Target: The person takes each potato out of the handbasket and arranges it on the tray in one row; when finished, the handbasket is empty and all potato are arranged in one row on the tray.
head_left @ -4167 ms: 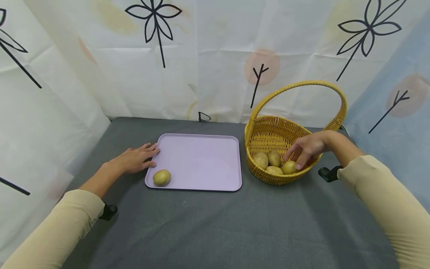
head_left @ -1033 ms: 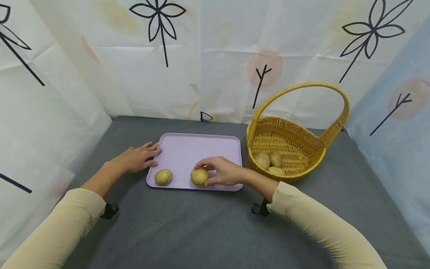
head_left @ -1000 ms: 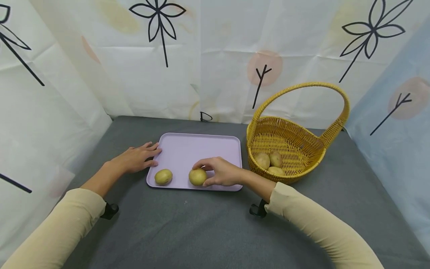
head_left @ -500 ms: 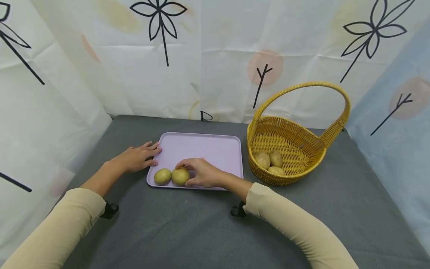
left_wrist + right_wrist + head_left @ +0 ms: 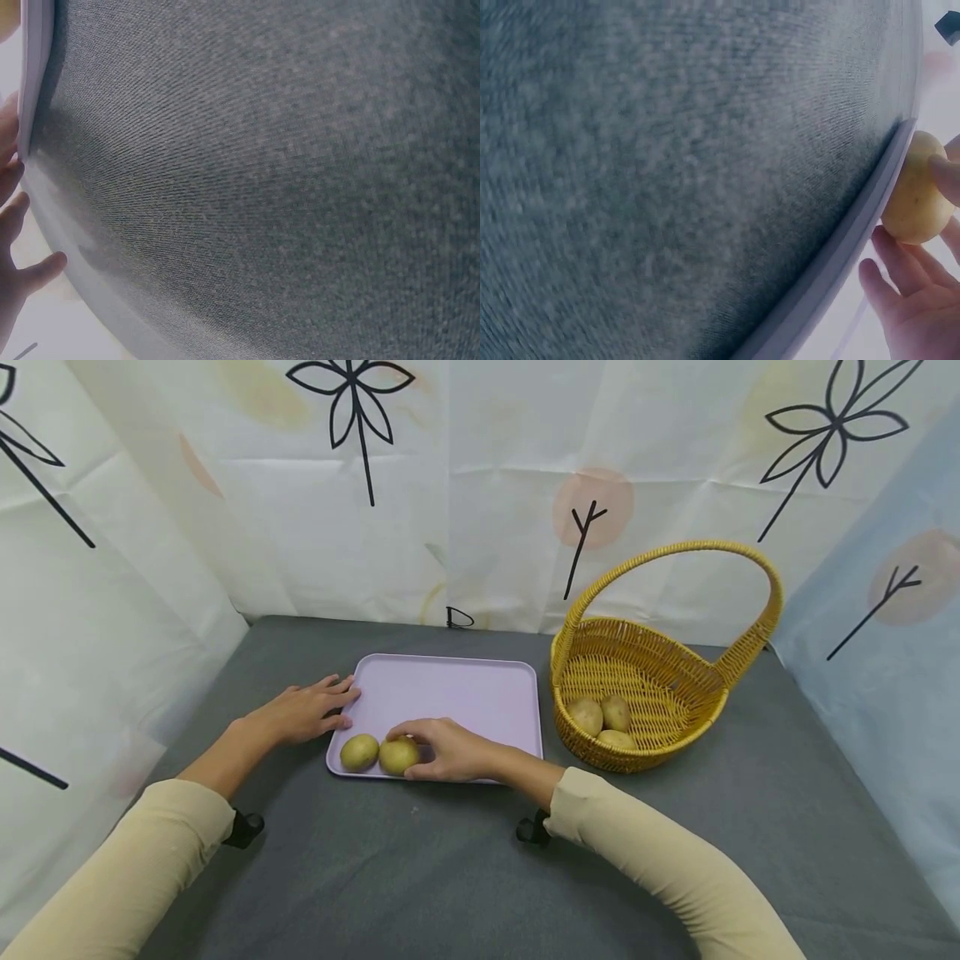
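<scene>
Seems, as a judgement, partway through the work: has two potatoes on a pale lilac, rectangular, plastic-looking tray (image 5: 480, 689) and three in a golden-yellow, woven wicker basket (image 5: 630, 762), at three o'clock from the tray.

Has one smooth, yellow-brown, oval potato (image 5: 359, 752) set down at the tray's eight o'clock. Holds a rounder yellow-brown potato (image 5: 397, 757) at its seven o'clock with the right hand (image 5: 444, 750), thumb and fingers bent round the sides, not yet let go. Touches or all but touches the first with it; cannot tell which. Leaves three dull tan potatoes (image 5: 585, 717) bunched inside the basket, toward eight o'clock, with no hand on them. Rests the left hand (image 5: 307, 712) at the tray's nine o'clock, fingers straight and spread at the edge, gripping nothing.

Shows, from the right wrist, pale skin with a small dark speck on the held potato, beside the tray's low, smooth rim. Has ribbed weave all over the basket, with a tall arched handle (image 5: 693, 546) wrapped in the same strand. Has dark grey cloth (image 5: 480, 868) over the surface, fine-grained and lightly wrinkled toward six o'clock. Ends at twelve o'clock in a creased, whitish fabric backdrop (image 5: 510, 552), printed with black line flowers.
</scene>
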Demonstrator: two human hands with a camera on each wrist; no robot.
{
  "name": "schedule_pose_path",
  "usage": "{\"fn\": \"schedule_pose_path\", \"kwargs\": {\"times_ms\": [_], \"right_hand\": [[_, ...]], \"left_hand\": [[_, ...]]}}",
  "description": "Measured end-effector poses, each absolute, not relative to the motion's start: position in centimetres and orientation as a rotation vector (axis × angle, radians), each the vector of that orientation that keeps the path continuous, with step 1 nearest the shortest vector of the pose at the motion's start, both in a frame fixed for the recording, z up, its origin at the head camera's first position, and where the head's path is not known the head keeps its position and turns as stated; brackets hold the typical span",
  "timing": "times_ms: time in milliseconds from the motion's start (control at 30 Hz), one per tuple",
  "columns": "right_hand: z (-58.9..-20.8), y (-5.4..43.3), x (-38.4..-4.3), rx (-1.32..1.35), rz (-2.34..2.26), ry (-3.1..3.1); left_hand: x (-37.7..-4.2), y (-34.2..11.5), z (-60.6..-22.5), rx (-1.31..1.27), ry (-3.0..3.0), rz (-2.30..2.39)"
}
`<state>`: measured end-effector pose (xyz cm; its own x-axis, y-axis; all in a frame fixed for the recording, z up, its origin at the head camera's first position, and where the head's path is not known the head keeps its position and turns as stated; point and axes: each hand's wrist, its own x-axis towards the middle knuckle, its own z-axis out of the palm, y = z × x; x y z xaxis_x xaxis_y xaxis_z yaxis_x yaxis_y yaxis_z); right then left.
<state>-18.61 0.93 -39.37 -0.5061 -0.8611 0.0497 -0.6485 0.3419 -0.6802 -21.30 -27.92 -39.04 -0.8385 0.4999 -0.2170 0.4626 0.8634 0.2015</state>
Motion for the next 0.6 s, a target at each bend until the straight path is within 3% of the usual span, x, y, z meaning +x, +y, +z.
{"fn": "schedule_pose_path", "kwargs": {"times_ms": [333, 600], "right_hand": [[-37.9, 2.2, -18.3, -1.307, -0.846, 2.261], [-38.8, 2.1, -18.3, -1.316, -0.901, 2.335]], "left_hand": [[-21.2, -27.9, -38.7, 0.729, 2.776, 0.190], [-21.3, -27.7, -38.5, 0.748, 2.773, 0.176]]}}
